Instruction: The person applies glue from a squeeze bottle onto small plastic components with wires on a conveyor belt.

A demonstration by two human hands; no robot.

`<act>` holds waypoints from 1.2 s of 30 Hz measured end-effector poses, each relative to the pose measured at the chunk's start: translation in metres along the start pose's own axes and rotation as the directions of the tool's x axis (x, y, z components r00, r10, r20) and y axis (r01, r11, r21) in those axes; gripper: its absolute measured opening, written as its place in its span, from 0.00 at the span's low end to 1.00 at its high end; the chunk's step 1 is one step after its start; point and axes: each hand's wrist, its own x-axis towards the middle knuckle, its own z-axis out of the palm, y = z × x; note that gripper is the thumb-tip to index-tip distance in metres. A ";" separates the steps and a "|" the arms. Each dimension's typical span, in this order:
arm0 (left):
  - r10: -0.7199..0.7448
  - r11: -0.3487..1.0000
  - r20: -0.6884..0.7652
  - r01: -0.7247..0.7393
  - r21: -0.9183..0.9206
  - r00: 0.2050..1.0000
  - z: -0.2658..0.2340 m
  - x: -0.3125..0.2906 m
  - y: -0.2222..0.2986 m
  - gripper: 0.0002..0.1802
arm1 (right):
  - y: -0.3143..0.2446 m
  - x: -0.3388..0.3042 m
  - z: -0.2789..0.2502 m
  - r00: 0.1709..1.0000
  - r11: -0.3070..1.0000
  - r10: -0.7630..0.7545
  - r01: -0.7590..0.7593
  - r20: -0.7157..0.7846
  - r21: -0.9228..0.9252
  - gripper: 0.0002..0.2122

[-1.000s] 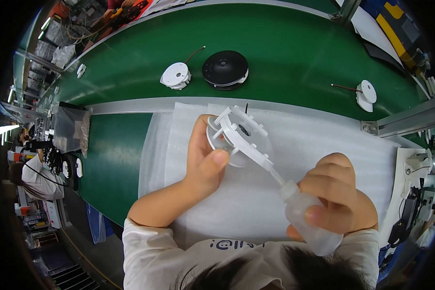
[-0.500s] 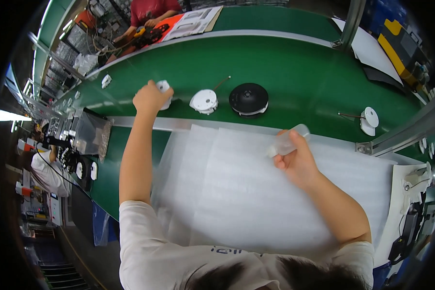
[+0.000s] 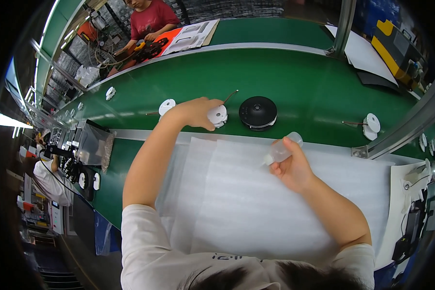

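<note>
My left hand (image 3: 195, 113) reaches over the green belt, its thumb and fingers around a white round plastic part (image 3: 218, 115). From that part a thin brown lead sticks out toward the far side. Behind my left wrist, a second white part (image 3: 167, 105) is partly hidden. Just right of the gripped part lies a black round domed unit (image 3: 258, 112). My right hand (image 3: 294, 166) holds a translucent squeeze bottle (image 3: 284, 149) tilted, its nozzle pointing down and left, above the white foam sheet (image 3: 256, 203).
A metal rail edges the green belt (image 3: 304, 92). Another white part (image 3: 370, 126) with a lead lies at the right, near a metal post (image 3: 411, 128). At the left stands a clear bin (image 3: 92, 145). Across the belt sits a person in a red shirt (image 3: 152, 21).
My left hand has moved right, from the left white part to the one beside the black unit. My right hand still holds the bottle in nearly the same place. The view has shifted slightly.
</note>
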 end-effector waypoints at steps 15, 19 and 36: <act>-0.317 0.216 -0.696 -0.666 -0.714 0.644 0.072 -0.038 0.070 0.40 | 0.003 0.000 -0.004 0.998 0.998 -0.039 0.041 -0.042 0.044 0.16; -0.308 0.334 -0.757 -0.680 -0.653 0.576 0.112 -0.039 0.075 0.41 | -0.003 0.000 -0.002 0.995 0.996 -0.090 0.090 -0.045 0.009 0.17; 0.426 0.242 -0.805 -0.910 -0.337 0.412 0.103 -0.063 0.089 0.25 | -0.026 -0.068 0.023 0.329 0.244 -0.613 0.944 0.718 -0.223 0.25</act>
